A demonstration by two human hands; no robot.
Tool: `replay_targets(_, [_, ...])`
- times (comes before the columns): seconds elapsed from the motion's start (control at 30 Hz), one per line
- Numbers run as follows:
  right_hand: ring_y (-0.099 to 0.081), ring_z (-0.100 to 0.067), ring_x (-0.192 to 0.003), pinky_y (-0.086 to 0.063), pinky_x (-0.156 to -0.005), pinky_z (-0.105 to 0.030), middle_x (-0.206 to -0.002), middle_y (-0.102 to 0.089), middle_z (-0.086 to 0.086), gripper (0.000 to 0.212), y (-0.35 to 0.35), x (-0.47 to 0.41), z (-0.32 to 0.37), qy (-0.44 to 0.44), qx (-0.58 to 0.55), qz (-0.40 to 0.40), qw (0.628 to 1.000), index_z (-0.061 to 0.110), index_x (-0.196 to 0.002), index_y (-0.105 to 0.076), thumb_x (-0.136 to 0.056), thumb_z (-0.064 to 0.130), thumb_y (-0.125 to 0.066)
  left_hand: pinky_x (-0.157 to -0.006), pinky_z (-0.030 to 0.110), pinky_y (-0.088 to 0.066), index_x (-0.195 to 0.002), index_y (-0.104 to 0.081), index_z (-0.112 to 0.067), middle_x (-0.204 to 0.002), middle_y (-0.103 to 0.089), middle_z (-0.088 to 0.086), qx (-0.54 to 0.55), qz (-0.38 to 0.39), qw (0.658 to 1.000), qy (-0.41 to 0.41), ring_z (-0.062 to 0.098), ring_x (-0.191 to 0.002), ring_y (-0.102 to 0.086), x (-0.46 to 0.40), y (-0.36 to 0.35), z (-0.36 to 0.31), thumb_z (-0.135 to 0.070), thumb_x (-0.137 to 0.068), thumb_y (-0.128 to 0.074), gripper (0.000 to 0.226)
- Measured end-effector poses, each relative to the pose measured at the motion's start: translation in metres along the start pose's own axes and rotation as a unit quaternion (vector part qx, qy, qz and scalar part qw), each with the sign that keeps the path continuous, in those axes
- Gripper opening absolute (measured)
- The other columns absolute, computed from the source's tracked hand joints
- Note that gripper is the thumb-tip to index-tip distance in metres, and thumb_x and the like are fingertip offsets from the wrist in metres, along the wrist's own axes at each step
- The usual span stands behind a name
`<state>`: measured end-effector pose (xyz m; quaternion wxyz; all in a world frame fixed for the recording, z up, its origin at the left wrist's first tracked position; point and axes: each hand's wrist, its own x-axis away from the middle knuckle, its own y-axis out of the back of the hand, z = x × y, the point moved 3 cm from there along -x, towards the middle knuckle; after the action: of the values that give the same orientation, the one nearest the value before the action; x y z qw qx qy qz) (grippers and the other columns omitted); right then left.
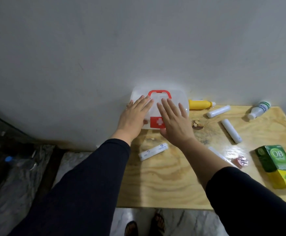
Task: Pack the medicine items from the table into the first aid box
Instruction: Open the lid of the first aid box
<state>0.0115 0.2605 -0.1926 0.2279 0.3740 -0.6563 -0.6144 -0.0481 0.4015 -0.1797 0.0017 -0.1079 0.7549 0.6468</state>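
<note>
A white first aid box [176, 97] with a red handle and a red cross label stands closed at the table's far left, against the wall. My left hand [134, 116] lies flat on the box's left side, fingers spread. My right hand [173, 120] rests flat over its front right, partly covering the label. On the table lie a yellow bottle [200, 104], a white bottle with a green label [258, 110], two white tubes [218, 111] [231, 132], a bandage roll [153, 152], a green and yellow carton [278, 163] and a small pink wrapped item [241, 161].
The wooden table [169, 181] stands against a grey wall. Another white tube [219, 155] lies partly under my right forearm. A dark knot [196, 125] marks the wood. Left of the table the floor holds plastic sheeting and a bottle [18, 161]. Sandalled feet [145, 223] show below the table's front edge.
</note>
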Motion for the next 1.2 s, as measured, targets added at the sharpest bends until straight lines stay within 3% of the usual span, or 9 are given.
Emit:
replay_targets(0.4, [-0.046,-0.033,-0.134,-0.043,-0.101,-0.057,-0.143,-0.05,-0.012,0.057,0.017,0.005,0.001,0.003,-0.01,-0.029,1.0,0.021,-0.138,-0.047,-0.084,0.027,-0.064,-0.122,0.039,-0.011,-0.155,-0.013,-0.018,-0.164,-0.009,-0.001,-0.002,0.053,0.998,-0.02,0.016,-0.151,-0.005,-0.003,0.012,0.002,-0.035,-0.095,-0.055,0.075])
replay_targets(0.5, [-0.05,-0.033,-0.13,-0.045,-0.098,-0.056,-0.14,-0.054,-0.012,0.057,0.025,0.004,0.001,0.001,-0.031,-0.039,0.999,0.024,-0.137,-0.048,-0.083,0.027,-0.064,-0.122,0.039,-0.011,-0.155,-0.015,-0.017,-0.164,-0.011,0.0,-0.004,0.048,0.999,-0.02,0.015,-0.151,-0.006,-0.005,0.021,-0.001,-0.028,-0.1,-0.049,0.066])
replay_targets(0.63, [-0.028,-0.028,-0.145,-0.031,-0.113,-0.055,-0.155,-0.032,-0.01,0.068,0.039,0.008,-0.01,-0.09,-0.073,-0.048,0.992,0.025,-0.149,-0.022,-0.091,0.039,-0.054,-0.122,0.038,-0.014,-0.154,-0.022,-0.019,-0.162,-0.019,-0.003,-0.008,0.064,0.998,-0.022,0.014,-0.15,-0.012,-0.011,0.032,0.0,-0.028,-0.103,-0.041,0.055])
replay_targets(0.7, [-0.008,-0.023,-0.15,-0.016,-0.121,-0.049,-0.162,-0.01,-0.006,0.078,0.039,0.015,-0.022,-0.17,-0.119,-0.02,0.978,0.02,-0.152,0.0,-0.094,0.05,-0.042,-0.121,0.038,-0.017,-0.153,-0.026,-0.021,-0.161,-0.021,-0.003,-0.011,0.071,0.997,-0.027,0.014,-0.15,-0.015,-0.013,0.037,0.0,-0.033,-0.103,-0.038,0.052])
replay_targets(0.8, [-0.002,-0.021,-0.15,-0.016,-0.121,-0.049,-0.162,0.0,-0.004,0.095,0.031,0.027,-0.033,-0.254,-0.2,-0.001,0.946,0.014,-0.151,0.01,-0.088,0.058,-0.047,-0.12,0.037,-0.02,-0.151,-0.029,-0.028,-0.161,-0.023,-0.005,-0.006,0.066,0.997,-0.037,0.013,-0.149,-0.019,-0.015,0.043,-0.001,-0.035,-0.104,-0.035,0.048])
replay_targets(0.93, [-0.018,-0.025,-0.147,-0.028,-0.116,-0.048,-0.161,-0.012,-0.004,0.114,0.009,0.032,-0.036,-0.311,-0.387,0.03,0.867,0.014,-0.151,0.01,-0.078,0.047,-0.071,-0.117,0.037,-0.025,-0.149,-0.033,-0.031,-0.159,-0.027,-0.007,0.016,0.052,0.998,-0.033,0.013,-0.148,-0.022,-0.014,0.048,-0.003,-0.034,-0.104,-0.035,0.045])
replay_targets(1.03, [-0.035,-0.024,-0.14,-0.039,-0.11,-0.046,-0.154,-0.034,-0.001,0.11,-0.003,0.029,-0.034,-0.326,-0.456,0.008,0.828,0.023,-0.151,-0.007,-0.07,0.041,-0.08,-0.117,0.037,-0.027,-0.148,-0.035,-0.032,-0.159,-0.029,-0.007,0.026,0.048,0.998,-0.025,0.014,-0.147,-0.024,-0.013,0.046,-0.004,-0.035,-0.103,-0.036,0.045])
replay_targets(1.1, [-0.035,-0.025,-0.139,-0.04,-0.108,-0.046,-0.153,-0.034,0.0,0.1,-0.008,0.026,-0.031,-0.321,-0.448,0.007,0.834,0.023,-0.149,-0.017,-0.072,0.042,-0.078,-0.117,0.037,-0.026,-0.148,-0.036,-0.031,-0.158,-0.03,-0.007,0.029,0.046,0.998,-0.021,0.014,-0.147,-0.023,-0.013,0.046,-0.004,-0.034,-0.103,-0.037,0.045])
replay_targets(1.2, [-0.018,-0.025,-0.147,-0.029,-0.115,-0.048,-0.162,-0.003,0.0,0.096,-0.01,0.026,-0.028,-0.287,-0.361,0.046,0.886,0.02,-0.152,-0.007,-0.081,0.05,-0.066,-0.117,0.038,-0.026,-0.145,-0.041,-0.03,-0.155,-0.036,-0.007,0.05,0.023,0.998,-0.019,0.013,-0.146,-0.026,-0.018,0.052,-0.003,-0.032,-0.103,-0.038,0.042])
